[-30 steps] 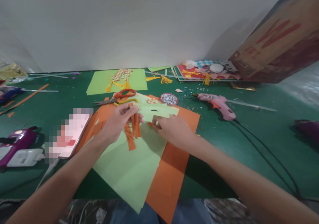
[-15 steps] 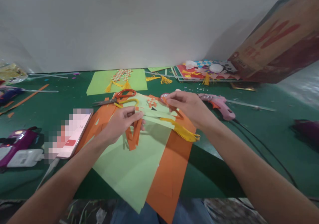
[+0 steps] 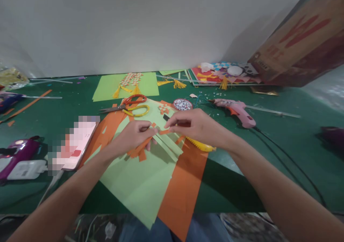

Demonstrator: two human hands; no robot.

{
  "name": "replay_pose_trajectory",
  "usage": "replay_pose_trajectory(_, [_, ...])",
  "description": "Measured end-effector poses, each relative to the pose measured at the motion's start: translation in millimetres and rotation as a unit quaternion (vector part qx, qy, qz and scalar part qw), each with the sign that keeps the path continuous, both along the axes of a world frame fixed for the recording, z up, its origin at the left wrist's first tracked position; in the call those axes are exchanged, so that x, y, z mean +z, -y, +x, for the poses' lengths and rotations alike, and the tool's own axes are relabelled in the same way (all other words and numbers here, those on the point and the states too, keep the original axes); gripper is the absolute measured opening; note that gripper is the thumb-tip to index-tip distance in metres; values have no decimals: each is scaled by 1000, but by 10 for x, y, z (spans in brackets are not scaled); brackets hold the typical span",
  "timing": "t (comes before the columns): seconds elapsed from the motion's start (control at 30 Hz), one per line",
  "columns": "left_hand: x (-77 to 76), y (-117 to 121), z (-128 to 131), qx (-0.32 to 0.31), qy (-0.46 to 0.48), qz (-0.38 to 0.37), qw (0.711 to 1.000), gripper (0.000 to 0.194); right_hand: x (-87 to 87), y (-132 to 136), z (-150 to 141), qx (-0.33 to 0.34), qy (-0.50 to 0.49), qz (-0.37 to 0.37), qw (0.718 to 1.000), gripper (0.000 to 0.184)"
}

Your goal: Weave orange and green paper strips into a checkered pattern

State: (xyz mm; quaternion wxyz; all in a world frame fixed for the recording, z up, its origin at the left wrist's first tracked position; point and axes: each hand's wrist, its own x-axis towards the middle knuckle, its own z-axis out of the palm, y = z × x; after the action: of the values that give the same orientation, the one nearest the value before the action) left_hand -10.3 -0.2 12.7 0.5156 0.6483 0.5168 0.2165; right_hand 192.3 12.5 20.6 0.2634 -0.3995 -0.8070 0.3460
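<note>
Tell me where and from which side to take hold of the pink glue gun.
Grip the pink glue gun by its handle, the end nearest the black cord, coming from above. It lies flat on the green table, nozzle pointing left, with bare space around it.

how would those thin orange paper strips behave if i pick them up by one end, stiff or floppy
Probably floppy: the orange strips are narrow and thin, fanning out unevenly below the left hand. Likely very light, so a push could scatter them across the green sheet. They may tear easily where the right hand pinches one.
</note>
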Motion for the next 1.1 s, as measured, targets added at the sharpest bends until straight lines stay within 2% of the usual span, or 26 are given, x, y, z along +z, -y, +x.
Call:
replay_pose_trajectory(0.13, [-10, -12, -11, -4, -16, -5, 1000, 30, -37, -17, 9, 2, 64, 70, 995, 10])
replay_pose_trajectory(0.23, [-13, -13, -12, -10, -15, -10, 1000, 31, -38, -28, 18, 8, 83, 79, 993, 12])
replay_pose_trajectory(0.43, [-12, -1, -12, -26, -13, -10, 1000, 34, -23, -9, 6, 19, 85, 55, 995, 18])
replay_pose_trajectory(0.73, [21, 4, -8, -43, -11, -20, 999, 34, -28, -9, 0, 27, 30, -22, 999, 13])
replay_pose_trajectory(0.9, [12, 1, -13, -46, 10, -28, 999, 35, -40, -6, 4, 26, 32, -24, 999, 10])
replay_pose_trajectory(1.1, [-15, -12, -22, -55, -4, -25, 998, 36, -29, 4, 4, 35, 34, -47, 998, 14])
